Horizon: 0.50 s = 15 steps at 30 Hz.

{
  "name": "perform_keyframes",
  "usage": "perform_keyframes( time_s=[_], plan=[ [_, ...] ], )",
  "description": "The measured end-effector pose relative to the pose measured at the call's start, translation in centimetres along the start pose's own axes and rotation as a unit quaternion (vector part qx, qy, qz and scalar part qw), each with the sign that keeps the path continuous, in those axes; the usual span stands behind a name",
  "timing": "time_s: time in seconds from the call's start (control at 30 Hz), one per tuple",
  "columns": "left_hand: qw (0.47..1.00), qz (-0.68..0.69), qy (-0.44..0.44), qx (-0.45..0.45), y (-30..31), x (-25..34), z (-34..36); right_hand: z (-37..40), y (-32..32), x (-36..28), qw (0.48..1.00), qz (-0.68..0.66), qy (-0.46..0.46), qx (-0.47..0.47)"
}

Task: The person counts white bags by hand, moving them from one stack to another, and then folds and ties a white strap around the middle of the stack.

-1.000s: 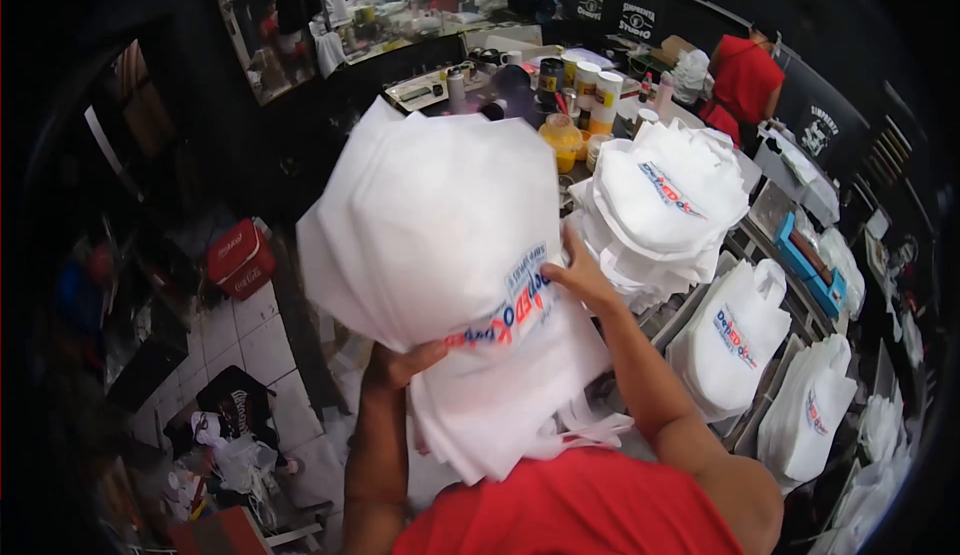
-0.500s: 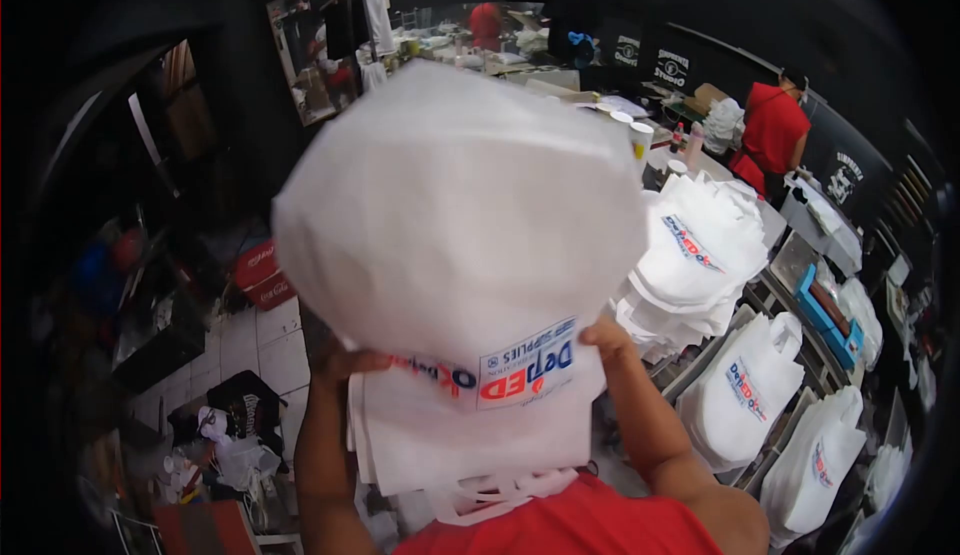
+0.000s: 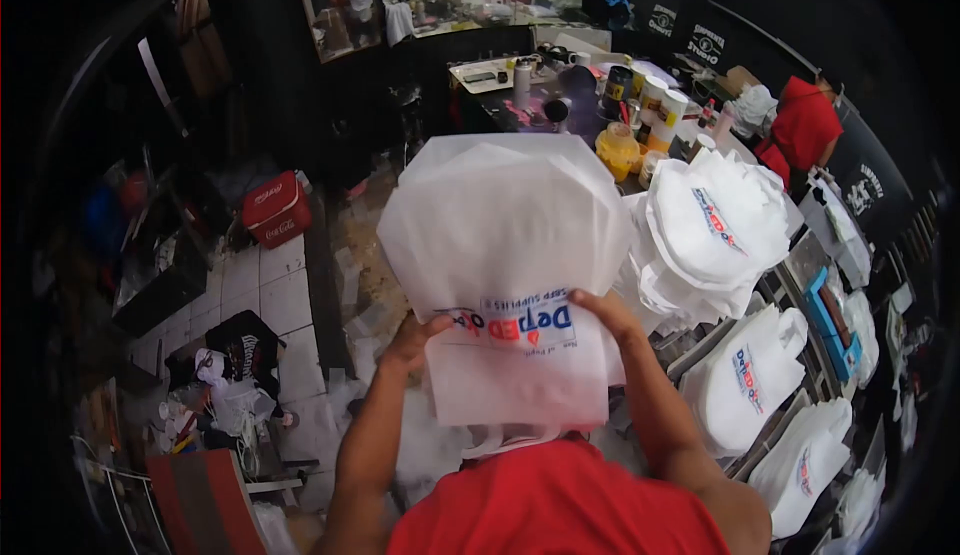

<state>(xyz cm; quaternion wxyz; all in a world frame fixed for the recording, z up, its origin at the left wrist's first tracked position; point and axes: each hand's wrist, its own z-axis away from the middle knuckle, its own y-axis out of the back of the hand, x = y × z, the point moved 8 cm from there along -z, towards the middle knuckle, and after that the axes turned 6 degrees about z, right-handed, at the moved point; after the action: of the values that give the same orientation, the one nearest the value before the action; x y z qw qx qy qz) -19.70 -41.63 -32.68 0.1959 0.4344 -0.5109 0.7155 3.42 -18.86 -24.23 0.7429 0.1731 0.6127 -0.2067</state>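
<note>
A white cloth tote bag (image 3: 500, 220) is spread out in front of my chest, its blue and red DepED print upside down near the lower half. My left hand (image 3: 410, 343) grips its left edge, thumb lying over the front beside the print. On the opposite edge, my right hand (image 3: 606, 317) pinches the bag with the thumb at the print's corner. The rest of the fingers on both hands are hidden behind the cloth. White handle straps (image 3: 510, 439) lie against my red shirt (image 3: 560, 500).
Right of the bag stands a tall pile of printed white bags (image 3: 712, 230), with more bags (image 3: 745, 380) on racks below. Paint jars (image 3: 618, 150) crowd the table ahead. A red cooler (image 3: 276, 210) sits on the floor at left. A person in red (image 3: 803, 125) stands at back right.
The bag has come down and flattened, appearing smaller and uncovering the table and jars behind it. Both hands still hold its sides. The view has tilted downward.
</note>
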Motion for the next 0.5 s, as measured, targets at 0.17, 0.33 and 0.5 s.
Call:
perform_keyframes(
  time_s=[0.17, 0.33, 0.5],
  plan=[
    [0.998, 0.032, -0.031, -0.050, -4.7, 3.0, 2.0, 1.6, 2.0, -0.9, 0.992, -0.077, 0.038, 0.089],
    [0.997, -0.073, -0.029, 0.014, -4.4, 3.5, -0.2, 0.6, 3.9, 6.8, 0.976, -0.184, -0.002, 0.113],
    [0.810, -0.577, -0.105, -0.017, -5.2, 6.2, -2.6, 2.4, 5.8, 9.2, 0.879, 0.367, 0.043, 0.301]
  ],
)
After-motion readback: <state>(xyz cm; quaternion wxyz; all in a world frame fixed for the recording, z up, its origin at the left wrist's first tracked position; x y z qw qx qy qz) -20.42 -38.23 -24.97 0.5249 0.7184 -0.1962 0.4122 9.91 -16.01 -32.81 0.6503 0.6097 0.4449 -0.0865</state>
